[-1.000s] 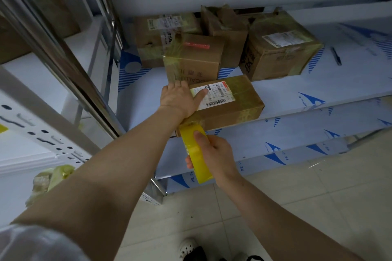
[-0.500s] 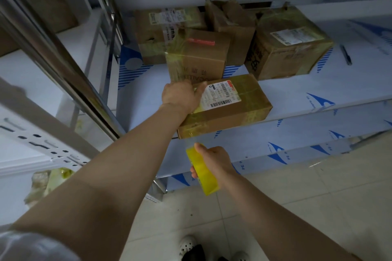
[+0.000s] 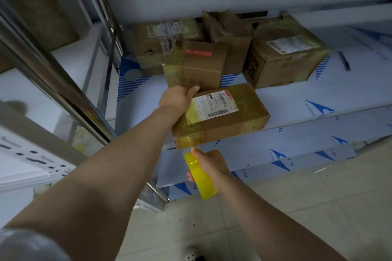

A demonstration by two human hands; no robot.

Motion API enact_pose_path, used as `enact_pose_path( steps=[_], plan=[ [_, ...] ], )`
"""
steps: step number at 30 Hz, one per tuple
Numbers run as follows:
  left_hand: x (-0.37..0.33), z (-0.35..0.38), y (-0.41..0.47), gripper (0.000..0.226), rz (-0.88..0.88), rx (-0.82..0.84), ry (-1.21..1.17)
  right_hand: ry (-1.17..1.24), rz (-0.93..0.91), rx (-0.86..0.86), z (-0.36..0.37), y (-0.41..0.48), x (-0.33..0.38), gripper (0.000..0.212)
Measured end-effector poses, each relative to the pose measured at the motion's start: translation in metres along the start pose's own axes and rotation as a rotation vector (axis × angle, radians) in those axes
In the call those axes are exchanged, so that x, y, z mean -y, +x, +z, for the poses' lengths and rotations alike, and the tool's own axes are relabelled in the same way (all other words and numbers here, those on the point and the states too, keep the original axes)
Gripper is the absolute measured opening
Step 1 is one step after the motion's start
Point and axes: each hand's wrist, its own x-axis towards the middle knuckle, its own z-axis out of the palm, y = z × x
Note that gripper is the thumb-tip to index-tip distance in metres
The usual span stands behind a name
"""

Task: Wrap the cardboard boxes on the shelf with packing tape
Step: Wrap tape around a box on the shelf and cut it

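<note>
My left grip (image 3: 176, 99) grasps the far left corner of the front box (image 3: 233, 121). The fingers curl over the box's far edge and are mostly hidden. The box is a flat, rectangular carton of brown cardboard. It lies at the front edge of the shelf (image 3: 307, 99), and its left end is banded in glossy, wrinkled, translucent yellow tape.

My right grip (image 3: 209, 165) is clenched around the tape roll (image 3: 200, 176), a yellow ring held on edge just below the box's near lower edge. I cannot tell whether a strip joins the roll to the box.

The white shipping label (image 3: 214, 103) on the box top carries a barcode; its small print is unreadable. The shelf's white film bears blue marks and text beginning "PE Prote", the rest illegible.

The rear cartons (image 3: 284, 55), four of them, taped, stand along the back edge of the shelf; their printing is blurred. A pen (image 3: 343, 60) lies toward the right edge.
</note>
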Motion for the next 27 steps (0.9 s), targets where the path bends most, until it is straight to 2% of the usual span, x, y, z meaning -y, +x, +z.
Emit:
enact_pose_path(
  steps=[2,5,9,11,16,18,21,24,27],
  plan=[
    [-0.001,-0.007,-0.009,0.072,0.008,0.080,0.157,0.025,0.002,0.013,-0.001,-0.001,0.001,0.042],
    [-0.002,-0.003,-0.046,0.097,0.100,0.043,0.315,0.053,0.004,0.031,-0.001,-0.002,0.002,0.042],
    [0.002,0.001,-0.072,0.133,0.269,0.366,0.401,0.075,0.001,0.052,-0.003,-0.005,0.002,0.040],
    [0.010,-0.008,-0.058,0.133,0.301,0.417,0.452,0.046,-0.002,0.056,-0.005,-0.005,0.003,0.045],
    [0.027,-0.007,-0.046,0.113,0.378,0.312,0.378,0.016,-0.003,0.043,-0.008,-0.006,0.005,0.052],
    [0.021,-0.011,-0.044,0.122,0.311,0.359,0.413,0.007,-0.010,0.046,-0.008,-0.009,0.006,0.053],
    [0.008,-0.017,-0.038,0.151,0.195,0.426,0.448,-0.007,-0.007,0.038,-0.009,-0.011,0.007,0.054],
    [0.005,-0.014,-0.037,0.149,0.212,0.384,0.433,0.008,-0.014,0.030,-0.010,-0.011,0.006,0.053],
    [0.005,-0.014,-0.039,0.147,0.224,0.344,0.444,-0.046,-0.055,-0.029,-0.009,-0.008,0.002,0.081]
  ],
)
